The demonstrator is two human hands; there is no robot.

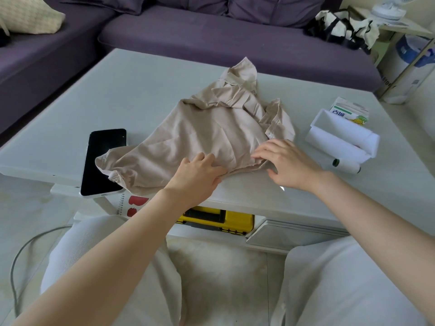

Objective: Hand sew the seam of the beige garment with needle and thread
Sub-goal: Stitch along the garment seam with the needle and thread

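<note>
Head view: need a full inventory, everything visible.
garment: 1, beige, crumpled mid-table
table: 1, pale grey, centre
phone: 1, black screen, left of garment, overhanging near edge
box: 1, white, open, right of garment
carton: 1, white printed, behind box
thread spool: 1, white, near side of box
sofa: 1, purple, behind table
cushion: 1, cream, sofa's left end
bag: 1, black and cream, sofa's right end
case: 1, yellow and black, under table
notebook: 1, spiral, red print, under table
cable: 1, grey, floor left
left hand: 1, resting on garment's near edge
right hand: 1, spread on garment's near edge
</note>
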